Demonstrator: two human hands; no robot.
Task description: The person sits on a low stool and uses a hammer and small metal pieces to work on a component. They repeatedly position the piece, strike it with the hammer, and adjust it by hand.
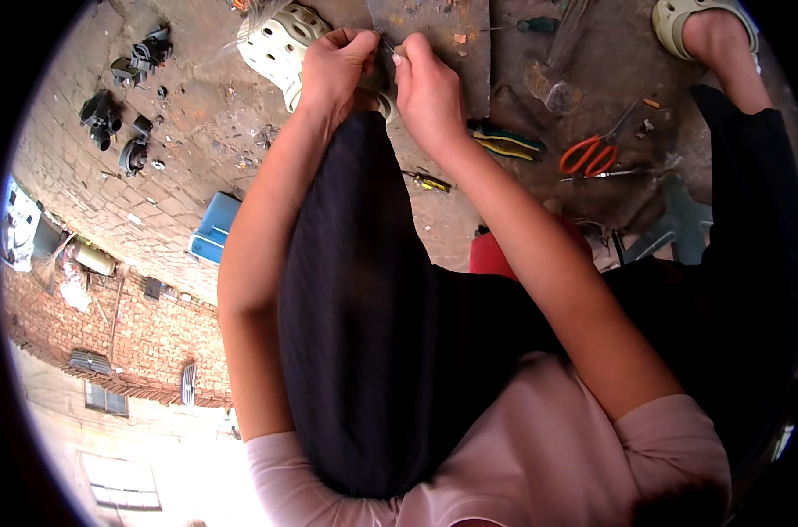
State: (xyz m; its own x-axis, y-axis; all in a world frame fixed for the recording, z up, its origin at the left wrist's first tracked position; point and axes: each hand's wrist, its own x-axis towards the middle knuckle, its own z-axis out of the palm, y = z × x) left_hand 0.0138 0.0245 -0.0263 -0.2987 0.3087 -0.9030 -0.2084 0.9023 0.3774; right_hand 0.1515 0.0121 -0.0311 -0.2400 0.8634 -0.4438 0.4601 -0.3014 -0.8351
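At the top middle, over the ground between my feet, my two hands are close together in pinches. The left hand [333, 68] has thumb and forefinger pressed together at one end of a thin, dark, wire-like piece [388, 44]. From the other side the right hand [430, 95] pinches a small brownish bit at its end. What exactly this piece is, I cannot make out. Just right of my right wrist lie pliers [509, 145] with yellow and dark green handles. Below that wrist is a yellow-handled screwdriver [431, 183].
Orange-handled scissors [589, 156], a dark-green-handled screwdriver [537, 25] and a flat metal sheet [469, 75] lie on the ground. Black parts [100, 114] are scattered left, near a blue container [215, 227]. A grey-green stool-like object [680, 215] stands right. Pale clogs [272, 48] are on my feet.
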